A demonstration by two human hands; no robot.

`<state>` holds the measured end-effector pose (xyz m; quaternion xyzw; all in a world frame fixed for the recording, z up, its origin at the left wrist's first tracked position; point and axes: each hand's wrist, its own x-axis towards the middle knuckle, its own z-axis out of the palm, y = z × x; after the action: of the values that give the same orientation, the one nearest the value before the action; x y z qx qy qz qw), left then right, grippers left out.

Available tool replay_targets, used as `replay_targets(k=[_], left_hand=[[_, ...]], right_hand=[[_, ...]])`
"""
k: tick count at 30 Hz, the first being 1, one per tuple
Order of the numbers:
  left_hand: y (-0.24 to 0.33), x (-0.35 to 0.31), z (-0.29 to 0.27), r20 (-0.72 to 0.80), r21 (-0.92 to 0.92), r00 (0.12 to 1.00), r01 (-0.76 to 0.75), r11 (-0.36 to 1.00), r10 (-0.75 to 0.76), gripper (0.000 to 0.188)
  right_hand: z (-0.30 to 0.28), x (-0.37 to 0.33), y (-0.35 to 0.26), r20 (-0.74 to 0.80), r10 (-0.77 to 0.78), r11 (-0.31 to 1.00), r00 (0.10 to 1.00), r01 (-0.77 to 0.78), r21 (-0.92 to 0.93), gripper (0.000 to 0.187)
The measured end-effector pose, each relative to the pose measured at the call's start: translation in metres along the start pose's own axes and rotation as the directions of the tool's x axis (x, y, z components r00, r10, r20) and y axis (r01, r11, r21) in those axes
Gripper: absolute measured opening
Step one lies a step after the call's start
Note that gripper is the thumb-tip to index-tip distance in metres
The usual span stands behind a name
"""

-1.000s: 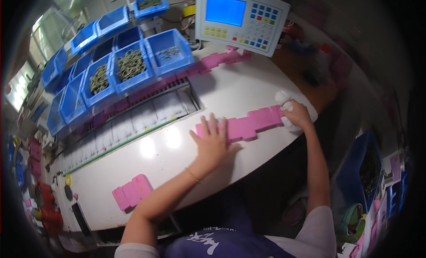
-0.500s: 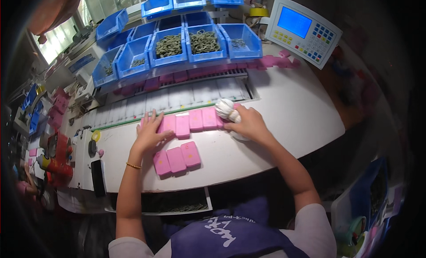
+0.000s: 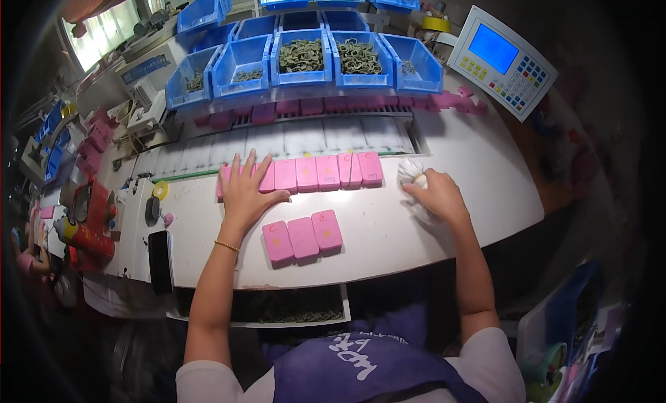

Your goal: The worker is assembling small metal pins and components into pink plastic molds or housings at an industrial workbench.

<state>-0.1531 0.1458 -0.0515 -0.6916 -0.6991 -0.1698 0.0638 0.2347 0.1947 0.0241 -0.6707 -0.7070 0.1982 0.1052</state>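
Note:
My left hand lies with fingers spread over the left end of a row of pink rectangular blocks, covering part of them. The blocks stand side by side, some with small coloured marks on top. To the right of the row, on the white worktop, my right hand is closed around the neck of a white cloth bundle, whose rounded end shows beyond the fingers. Three more pink blocks lie together nearer to me.
Blue bins, some full of greenish rings, rise behind the worktop. A control panel with a blue screen stands at back right. On the left are a black phone and a yellow tape roll. An open drawer juts below the edge.
My right hand has moved right with the cloth bundle, off the row's right end, uncovering the blocks there. My left hand still rests on the left end. The whole view has shifted somewhat.

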Motion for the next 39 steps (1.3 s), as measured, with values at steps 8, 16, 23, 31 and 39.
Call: replay_targets(k=[8, 16, 23, 31, 39], left_hand=[[-0.007, -0.034, -0.022, 0.044, -0.307, 0.999, -0.011, 0.952, 0.025, 0.093], [0.068, -0.105, -0.038, 0.196, -0.296, 0.963, -0.124, 0.947, 0.187, 0.072], [0.067, -0.043, -0.026, 0.165, -0.159, 0.960, -0.202, 0.966, 0.228, 0.065], [0.126, -0.076, -0.026, 0.113, -0.176, 0.952, -0.263, 0.949, 0.284, 0.066], [0.194, -0.065, 0.003, 0.358, -0.361, 0.742, -0.450, 0.817, 0.567, 0.064]], right_hand=[[0.051, -0.019, -0.005, -0.193, -0.603, 0.798, 0.774, 0.583, -0.155, 0.085], [0.105, -0.058, -0.045, -0.148, -0.818, 0.538, 0.555, 0.831, 0.143, 0.057], [0.101, -0.019, -0.055, -0.334, -0.759, 0.546, 0.559, 0.826, 0.140, 0.035], [-0.005, 0.060, 0.160, -0.715, -0.023, 0.951, 0.699, 0.234, 0.199, 0.030], [-0.027, 0.179, 0.270, -0.717, 0.181, 0.963, 0.673, 0.028, 0.270, 0.044]])
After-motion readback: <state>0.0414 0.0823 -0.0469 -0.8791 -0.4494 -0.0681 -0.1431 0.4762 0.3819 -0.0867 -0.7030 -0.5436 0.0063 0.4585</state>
